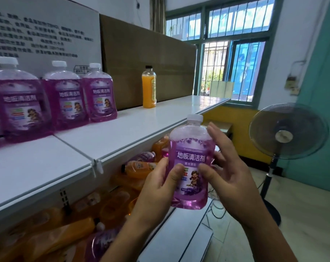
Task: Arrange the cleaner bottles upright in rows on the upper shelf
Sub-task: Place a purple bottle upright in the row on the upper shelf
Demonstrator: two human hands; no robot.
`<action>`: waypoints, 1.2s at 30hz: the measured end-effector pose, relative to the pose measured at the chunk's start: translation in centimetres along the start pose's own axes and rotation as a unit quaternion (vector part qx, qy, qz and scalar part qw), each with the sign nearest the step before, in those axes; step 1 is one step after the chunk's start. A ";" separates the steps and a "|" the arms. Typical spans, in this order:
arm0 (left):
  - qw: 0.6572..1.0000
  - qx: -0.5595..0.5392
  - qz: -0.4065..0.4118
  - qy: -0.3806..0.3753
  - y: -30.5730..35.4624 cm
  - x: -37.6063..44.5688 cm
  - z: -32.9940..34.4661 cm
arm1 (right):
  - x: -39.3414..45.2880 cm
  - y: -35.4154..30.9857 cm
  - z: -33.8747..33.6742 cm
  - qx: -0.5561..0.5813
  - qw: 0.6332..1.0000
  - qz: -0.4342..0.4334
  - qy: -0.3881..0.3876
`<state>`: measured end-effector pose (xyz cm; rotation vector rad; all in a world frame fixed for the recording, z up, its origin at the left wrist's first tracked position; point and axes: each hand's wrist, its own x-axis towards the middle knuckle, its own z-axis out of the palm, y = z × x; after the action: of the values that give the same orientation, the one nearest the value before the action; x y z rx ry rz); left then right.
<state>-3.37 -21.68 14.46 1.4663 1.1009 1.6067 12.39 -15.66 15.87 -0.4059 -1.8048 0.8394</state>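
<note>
I hold a purple cleaner bottle [190, 157] with a white cap upright in front of the shelf edge. My left hand [158, 188] grips its lower left side, thumb across the label. My right hand [224, 173] touches its right side with fingers spread. On the white upper shelf [122, 133], three purple cleaner bottles [66, 99] stand upright in a row at the left, against a white carton. More purple shows at the far left edge.
An orange juice bottle [149, 87] stands alone on the upper shelf by a brown cardboard box [147, 59]. The lower shelf holds several orange and purple bottles lying down [137, 167]. A standing fan [287, 131] is on the floor to the right.
</note>
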 end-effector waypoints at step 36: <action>0.898 0.370 0.064 0.229 3.2 15.3 1.7 | 21.4 7.6 -4.4 0.064 0.957 -0.203 -0.199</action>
<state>-3.43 -8.85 23.59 1.6730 2.0984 1.7682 7.28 4.59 25.88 0.2356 -2.0878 0.7743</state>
